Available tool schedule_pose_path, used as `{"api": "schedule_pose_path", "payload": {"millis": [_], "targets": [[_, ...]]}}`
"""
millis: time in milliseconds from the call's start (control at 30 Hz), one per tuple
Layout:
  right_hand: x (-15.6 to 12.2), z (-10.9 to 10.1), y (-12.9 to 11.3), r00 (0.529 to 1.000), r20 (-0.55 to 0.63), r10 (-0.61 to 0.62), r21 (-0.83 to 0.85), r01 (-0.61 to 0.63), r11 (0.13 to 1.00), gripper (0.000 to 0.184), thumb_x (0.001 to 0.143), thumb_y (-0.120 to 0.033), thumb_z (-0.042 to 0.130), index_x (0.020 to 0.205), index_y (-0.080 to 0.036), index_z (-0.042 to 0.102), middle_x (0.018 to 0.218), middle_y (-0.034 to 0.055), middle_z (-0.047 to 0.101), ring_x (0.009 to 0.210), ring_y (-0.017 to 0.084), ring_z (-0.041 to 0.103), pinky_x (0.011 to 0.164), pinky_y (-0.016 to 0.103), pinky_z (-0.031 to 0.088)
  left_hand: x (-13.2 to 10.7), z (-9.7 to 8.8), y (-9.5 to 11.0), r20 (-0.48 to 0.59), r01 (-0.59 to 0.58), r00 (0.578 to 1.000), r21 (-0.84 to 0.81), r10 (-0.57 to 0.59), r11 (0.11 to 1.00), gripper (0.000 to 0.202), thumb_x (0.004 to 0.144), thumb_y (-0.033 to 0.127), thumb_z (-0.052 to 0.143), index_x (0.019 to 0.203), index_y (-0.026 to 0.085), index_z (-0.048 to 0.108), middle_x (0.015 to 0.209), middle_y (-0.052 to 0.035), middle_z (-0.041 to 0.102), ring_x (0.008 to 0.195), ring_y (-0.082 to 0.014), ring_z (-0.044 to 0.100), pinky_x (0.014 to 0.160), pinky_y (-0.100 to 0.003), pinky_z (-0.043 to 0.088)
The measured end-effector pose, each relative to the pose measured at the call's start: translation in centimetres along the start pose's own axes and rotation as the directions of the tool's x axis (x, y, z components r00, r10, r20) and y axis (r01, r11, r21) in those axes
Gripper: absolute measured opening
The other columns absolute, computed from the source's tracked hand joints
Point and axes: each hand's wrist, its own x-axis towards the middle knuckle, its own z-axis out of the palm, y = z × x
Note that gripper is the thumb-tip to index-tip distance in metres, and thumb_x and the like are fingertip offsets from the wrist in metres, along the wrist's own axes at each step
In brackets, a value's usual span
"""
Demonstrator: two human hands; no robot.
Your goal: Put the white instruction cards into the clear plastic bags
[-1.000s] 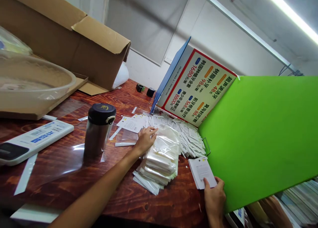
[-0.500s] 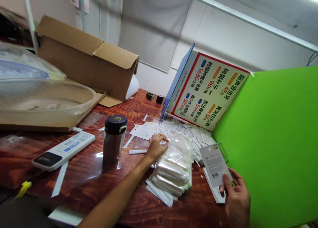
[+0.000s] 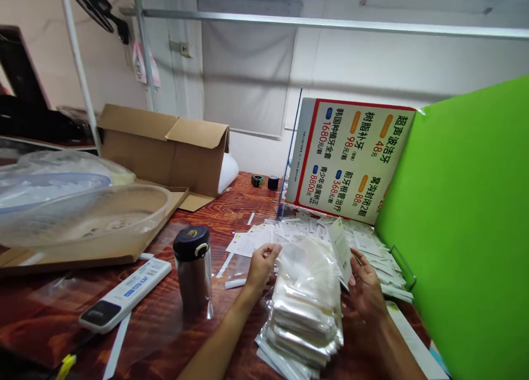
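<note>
A tall stack of clear plastic bags with white inserts point(image 3: 306, 308) stands on the wooden table point(image 3: 231, 214) in front of me. My left hand point(image 3: 261, 265) pinches the edge of the top clear bag point(image 3: 303, 264) at the stack's left side. My right hand point(image 3: 366, 289) holds a white printed card point(image 3: 341, 249) upright at the stack's right side, close to the top bag. Behind the stack lies a spread of several loose white cards point(image 3: 363, 242).
A steel flask with a black lid point(image 3: 193, 267) stands left of my left hand. A white remote-like device point(image 3: 126, 294) lies further left. Clear plastic basins point(image 3: 82, 214) and a cardboard box point(image 3: 165, 148) sit at the back left. A green board point(image 3: 471, 231) and a printed sign point(image 3: 351, 156) stand on the right.
My right hand has carried the card from the right in to the stack. My left hand has lifted the top bag's edge. The view has swung to the left and levelled.
</note>
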Motion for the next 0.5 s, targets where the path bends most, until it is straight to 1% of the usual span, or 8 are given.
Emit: {"api": "schedule_pose_path", "payload": {"millis": [67, 133, 200, 267, 333, 400, 500], "targets": [[-0.9, -0.5, 0.3, 0.997, 0.066, 0.050, -0.055, -0.046, 0.997, 0.048, 0.066, -0.045, 0.082, 0.103, -0.024, 0.060, 0.074, -0.0034, 0.064, 0.047, 0.009, 0.049, 0.041, 0.020, 0.038, -0.1, -0.2, 0.1, 0.004, 0.089, 0.996, -0.053, -0.089, 0.995, 0.041, 0.072, 0.057, 0.066, 0.078, 0.017, 0.060, 0.063, 0.0028, 0.056, 0.044, -0.0087, 0.047, 0.041, -0.020, 0.035], [-1.6, -0.8, 0.1, 0.987, 0.143, 0.078, -0.112, -0.062, 0.992, 0.043, 0.066, -0.045, 0.082, 0.096, -0.022, 0.064, 0.071, -0.0026, 0.063, 0.049, 0.010, 0.050, 0.043, 0.021, 0.038, -0.1, -0.3, 0.3, -0.003, 0.120, 0.993, -0.079, -0.120, 0.990, 0.042, 0.070, 0.057, 0.068, 0.077, 0.016, 0.061, 0.068, 0.0014, 0.058, 0.048, -0.0089, 0.051, 0.041, -0.019, 0.037], [-1.9, -0.7, -0.2, 0.970, 0.213, 0.116, -0.169, -0.080, 0.982, 0.039, 0.065, -0.045, 0.083, 0.090, -0.019, 0.067, 0.071, -0.0005, 0.063, 0.055, 0.012, 0.054, 0.046, 0.022, 0.040, -0.1, -0.3, 0.4, -0.017, 0.113, 0.993, -0.085, -0.115, 0.990, 0.042, 0.068, 0.056, 0.070, 0.074, 0.015, 0.062, 0.074, -0.0010, 0.061, 0.055, -0.0101, 0.055, 0.045, -0.019, 0.042], [-1.7, -0.6, -0.3, 0.949, 0.261, 0.178, -0.221, -0.121, 0.968, 0.038, 0.066, -0.045, 0.083, 0.087, -0.017, 0.069, 0.072, 0.0018, 0.064, 0.062, 0.015, 0.058, 0.051, 0.023, 0.043, -0.1, -0.2, 0.4, -0.023, 0.120, 0.992, -0.086, -0.123, 0.989, 0.043, 0.068, 0.057, 0.070, 0.074, 0.015, 0.063, 0.076, -0.0020, 0.062, 0.056, -0.0101, 0.055, 0.045, -0.020, 0.043], [-1.5, -0.4, -0.2, 0.930, 0.279, 0.240, -0.246, -0.172, 0.954, 0.038, 0.066, -0.046, 0.082, 0.087, -0.016, 0.070, 0.071, 0.0023, 0.064, 0.062, 0.015, 0.058, 0.052, 0.023, 0.042, -0.2, -0.1, 0.4, -0.008, 0.127, 0.992, -0.085, -0.128, 0.988, 0.044, 0.068, 0.058, 0.070, 0.077, 0.015, 0.065, 0.076, -0.0021, 0.063, 0.054, -0.0097, 0.053, 0.044, -0.020, 0.042], [-1.4, -0.4, 0.1, 0.915, 0.285, 0.285, -0.243, -0.218, 0.945, 0.039, 0.066, -0.045, 0.083, 0.090, -0.017, 0.070, 0.071, 0.0015, 0.064, 0.060, 0.013, 0.056, 0.050, 0.022, 0.040, -0.3, 0.0, 0.3, -0.008, 0.106, 0.994, -0.100, -0.107, 0.989, 0.043, 0.069, 0.056, 0.070, 0.077, 0.015, 0.066, 0.074, -0.0021, 0.062, 0.054, -0.0096, 0.053, 0.045, -0.020, 0.042], [-1.4, -0.4, 0.2, 0.893, 0.307, 0.328, -0.232, -0.264, 0.936, 0.039, 0.065, -0.043, 0.084, 0.091, -0.019, 0.070, 0.070, 0.0000, 0.062, 0.059, 0.012, 0.055, 0.049, 0.021, 0.038, -0.5, 0.1, 0.4, -0.006, 0.071, 0.997, -0.113, -0.072, 0.991, 0.040, 0.070, 0.054, 0.071, 0.072, 0.015, 0.067, 0.072, -0.0027, 0.061, 0.056, -0.0106, 0.053, 0.048, -0.021, 0.042]]}}
